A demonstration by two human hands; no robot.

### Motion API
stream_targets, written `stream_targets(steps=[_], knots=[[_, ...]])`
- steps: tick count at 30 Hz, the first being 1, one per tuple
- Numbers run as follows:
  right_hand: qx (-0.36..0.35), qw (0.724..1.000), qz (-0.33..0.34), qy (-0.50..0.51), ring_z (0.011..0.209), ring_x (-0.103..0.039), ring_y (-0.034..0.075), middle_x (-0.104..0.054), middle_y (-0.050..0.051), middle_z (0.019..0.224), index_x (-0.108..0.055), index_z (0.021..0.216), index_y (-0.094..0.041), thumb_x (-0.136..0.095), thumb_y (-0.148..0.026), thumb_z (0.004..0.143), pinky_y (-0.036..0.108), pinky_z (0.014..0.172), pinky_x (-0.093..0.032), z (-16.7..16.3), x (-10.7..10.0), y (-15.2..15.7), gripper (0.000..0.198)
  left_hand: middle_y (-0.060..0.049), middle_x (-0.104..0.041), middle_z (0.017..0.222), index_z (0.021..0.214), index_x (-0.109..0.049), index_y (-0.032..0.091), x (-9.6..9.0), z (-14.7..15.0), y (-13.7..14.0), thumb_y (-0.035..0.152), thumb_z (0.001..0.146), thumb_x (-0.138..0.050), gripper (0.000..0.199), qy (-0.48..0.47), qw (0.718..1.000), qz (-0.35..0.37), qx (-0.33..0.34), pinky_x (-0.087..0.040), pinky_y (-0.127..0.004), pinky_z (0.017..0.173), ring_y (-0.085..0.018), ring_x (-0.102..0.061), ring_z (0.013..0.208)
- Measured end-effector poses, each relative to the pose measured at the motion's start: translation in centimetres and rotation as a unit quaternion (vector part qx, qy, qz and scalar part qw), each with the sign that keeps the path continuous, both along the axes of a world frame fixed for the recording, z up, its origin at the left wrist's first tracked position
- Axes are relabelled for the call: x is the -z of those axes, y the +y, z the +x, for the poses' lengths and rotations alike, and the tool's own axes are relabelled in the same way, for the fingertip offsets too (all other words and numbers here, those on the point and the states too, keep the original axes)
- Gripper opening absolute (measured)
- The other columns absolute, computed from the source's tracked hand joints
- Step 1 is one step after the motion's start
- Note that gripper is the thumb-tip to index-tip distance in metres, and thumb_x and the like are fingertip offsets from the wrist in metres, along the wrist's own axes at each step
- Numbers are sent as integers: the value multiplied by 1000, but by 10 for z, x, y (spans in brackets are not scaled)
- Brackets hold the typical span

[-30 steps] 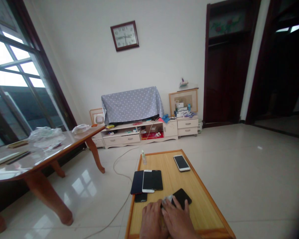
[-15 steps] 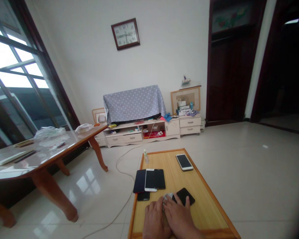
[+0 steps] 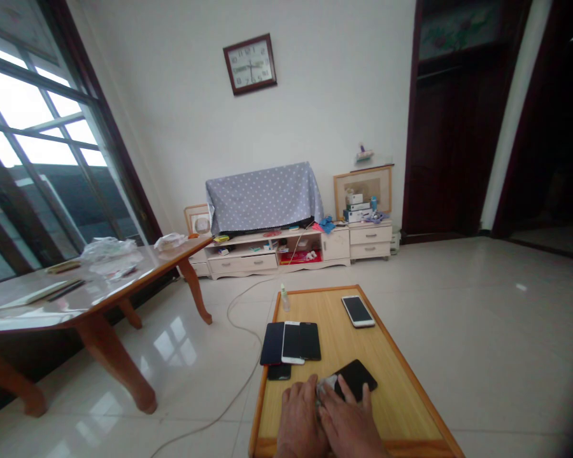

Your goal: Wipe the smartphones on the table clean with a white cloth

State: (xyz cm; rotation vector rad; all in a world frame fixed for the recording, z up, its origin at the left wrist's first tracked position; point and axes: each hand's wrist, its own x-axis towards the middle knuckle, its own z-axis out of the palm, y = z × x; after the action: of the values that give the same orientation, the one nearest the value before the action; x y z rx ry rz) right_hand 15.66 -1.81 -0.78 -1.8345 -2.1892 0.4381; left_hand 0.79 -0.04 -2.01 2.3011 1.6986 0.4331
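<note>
A black smartphone [image 3: 358, 380] lies at a slant on the small wooden table, its near left end hidden under my hands. Over that end is a crumpled whitish cloth or tissue [image 3: 325, 383]. My right hand [image 3: 351, 420] presses the cloth onto the phone, with some fingers spread over the dark screen. Close beside it, my left hand [image 3: 300, 413] has its fingers bent together at the phone's left end; its fingertips are partly hidden. Farther left lie a dark phone [image 3: 272, 343], a white-framed phone [image 3: 293, 343], another black phone [image 3: 310, 341] and a smaller black phone [image 3: 279, 372].
The wooden table [image 3: 391, 413] has a raised rim. A white phone [image 3: 358, 311] lies at its far right and a small clear bottle [image 3: 285, 299] stands at its far left. A larger table [image 3: 138, 270] with plastic bags is to the left. A cable [image 3: 219, 413] crosses the floor.
The whole view has shifted slightly, so things appear a little farther right. My right hand has slid a little toward me over the phone, and more of the cloth and screen shows.
</note>
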Motion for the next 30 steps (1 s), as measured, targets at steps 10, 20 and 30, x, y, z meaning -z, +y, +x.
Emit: stream_targets(steps=[10, 20, 30], knots=[[160, 986, -7, -49, 148, -26, 37, -45, -2, 154, -52, 143, -35, -25, -42, 99, 77, 110, -9, 43, -7, 14, 52, -13, -58, 134, 147, -41, 18, -5, 2, -7, 46, 70, -61, 84, 15, 1000, 8, -11, -25, -43, 110, -33, -46, 123], [65, 998, -14, -8, 147, -28, 36, -50, -1, 149, -60, 136, -37, -26, -43, 99, 73, 113, -6, 25, -11, -7, 51, -12, -58, 133, 146, -41, 18, -10, 3, -9, 41, 74, -58, 77, 15, 1000, 7, -15, -24, -44, 110, -31, -47, 122], [17, 1000, -20, -2, 146, -31, 34, -49, -1, 150, -56, 140, -38, -26, -48, 99, 70, 115, -8, 13, -9, -17, 51, -12, -58, 135, 144, -44, 18, -9, 3, -9, 36, 74, -56, 73, 3, 1000, 4, -8, -24, -45, 111, -32, -47, 123]])
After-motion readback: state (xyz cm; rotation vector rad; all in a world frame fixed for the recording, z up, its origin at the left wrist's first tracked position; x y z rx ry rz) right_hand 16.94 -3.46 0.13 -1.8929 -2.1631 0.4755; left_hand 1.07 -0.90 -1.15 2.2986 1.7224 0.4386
